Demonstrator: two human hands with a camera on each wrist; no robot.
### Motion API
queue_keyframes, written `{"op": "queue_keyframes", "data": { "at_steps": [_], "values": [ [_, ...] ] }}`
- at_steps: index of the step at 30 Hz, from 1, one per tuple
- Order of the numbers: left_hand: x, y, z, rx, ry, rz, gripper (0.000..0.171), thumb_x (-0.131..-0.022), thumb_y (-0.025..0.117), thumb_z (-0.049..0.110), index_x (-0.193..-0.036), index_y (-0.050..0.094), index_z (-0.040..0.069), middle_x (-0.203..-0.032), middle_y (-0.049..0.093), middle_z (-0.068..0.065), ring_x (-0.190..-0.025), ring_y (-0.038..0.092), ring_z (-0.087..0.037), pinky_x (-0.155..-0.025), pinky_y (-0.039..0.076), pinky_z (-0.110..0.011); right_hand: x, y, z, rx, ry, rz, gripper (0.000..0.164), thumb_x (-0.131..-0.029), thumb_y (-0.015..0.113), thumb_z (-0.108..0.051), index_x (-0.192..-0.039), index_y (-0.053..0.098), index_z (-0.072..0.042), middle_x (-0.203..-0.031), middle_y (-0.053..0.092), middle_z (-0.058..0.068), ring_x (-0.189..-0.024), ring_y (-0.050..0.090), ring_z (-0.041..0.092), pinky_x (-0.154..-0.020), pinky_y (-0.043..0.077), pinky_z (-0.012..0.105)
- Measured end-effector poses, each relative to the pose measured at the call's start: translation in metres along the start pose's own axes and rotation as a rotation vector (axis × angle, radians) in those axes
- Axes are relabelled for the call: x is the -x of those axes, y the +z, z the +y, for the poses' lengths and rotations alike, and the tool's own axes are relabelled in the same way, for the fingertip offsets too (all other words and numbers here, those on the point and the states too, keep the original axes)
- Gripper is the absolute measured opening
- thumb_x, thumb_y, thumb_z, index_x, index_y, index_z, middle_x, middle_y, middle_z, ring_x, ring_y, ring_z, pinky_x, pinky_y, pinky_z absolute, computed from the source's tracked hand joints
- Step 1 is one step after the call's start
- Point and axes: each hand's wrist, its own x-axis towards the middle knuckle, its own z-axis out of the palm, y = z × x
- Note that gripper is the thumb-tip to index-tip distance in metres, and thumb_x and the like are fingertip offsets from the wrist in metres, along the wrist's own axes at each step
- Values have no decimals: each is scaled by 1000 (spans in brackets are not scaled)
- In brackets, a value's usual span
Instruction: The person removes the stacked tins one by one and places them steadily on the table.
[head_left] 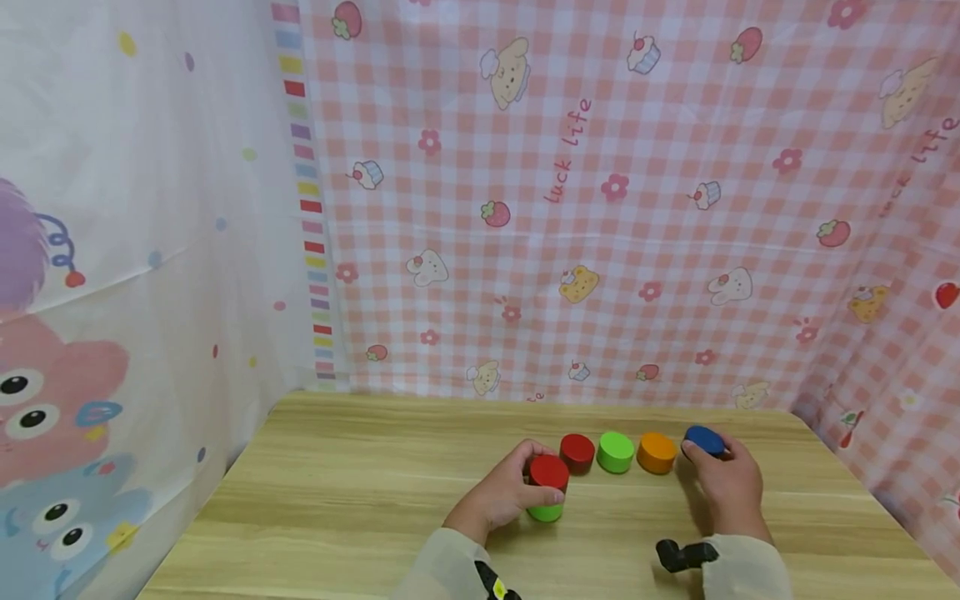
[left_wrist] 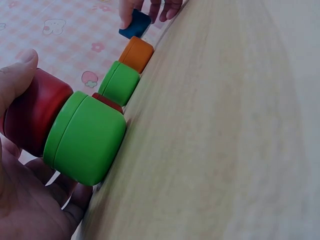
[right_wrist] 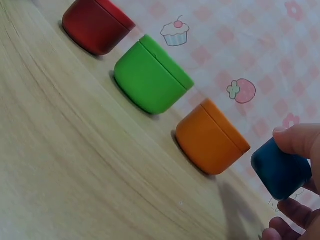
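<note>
My left hand (head_left: 504, 493) grips a red round lidded pot (head_left: 549, 472), thumb on one side and fingers round the other. That pot sits on top of a green pot (left_wrist: 89, 140), which stands on the table. In the right wrist view, a small blue pot (right_wrist: 281, 169) is pinched between the thumb and fingers of my right hand (head_left: 733, 493). It is tilted and held just above the wood, right of the row. The row holds a second red pot (head_left: 577, 454), a second green pot (head_left: 616, 452) and an orange pot (head_left: 657, 453), side by side with small gaps.
Light wood table (head_left: 345, 500) lies under everything. Behind it hangs a pink checked cloth (head_left: 465, 317), close to the table's back edge. A white cloth with cartoon figures (head_left: 172, 250) hangs on the left. Black straps with mounts (head_left: 686, 556) sit on the sleeves.
</note>
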Motion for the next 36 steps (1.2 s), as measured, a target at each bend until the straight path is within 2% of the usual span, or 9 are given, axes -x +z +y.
{"op": "queue_keyframes", "data": {
  "at_steps": [10,16,21,31,36],
  "values": [
    [3,0,4,-2,-3,-1,48,-89,85,12,-129,58,18,-121,67,-2,-114,61,-21,-109,47,-46,-6,-1,7,109,29,-22,91,-102,66,-48,-166,22,-1,-166,23,37,-149,27,58,-121,25,69],
    [2,1,3,-8,-4,-4,48,-89,85,12,-128,58,19,-121,67,-1,-114,61,-20,-109,47,-46,-7,-2,6,234,40,-29,92,-99,69,-49,-164,26,1,-163,26,40,-148,26,61,-120,26,69],
    [2,2,4,-8,-10,-2,48,-89,85,12,-128,59,20,-121,67,-1,-114,61,-20,-109,47,-46,-6,-2,6,275,32,-22,90,-99,69,-48,-162,30,4,-160,29,41,-146,27,61,-119,27,69],
    [3,0,3,-3,-9,0,48,-89,85,11,-128,59,20,-122,67,-1,-116,61,-21,-110,46,-47,-7,0,4,284,42,-38,93,-98,69,-45,-163,24,5,-160,26,43,-146,27,62,-119,29,69],
    [2,-1,2,-5,-6,-2,49,-88,86,12,-128,59,20,-122,67,-1,-116,61,-20,-111,46,-47,-2,1,-1,185,82,-34,101,-99,66,-50,-165,12,4,-164,16,42,-149,23,61,-121,27,68]
  ]
}}
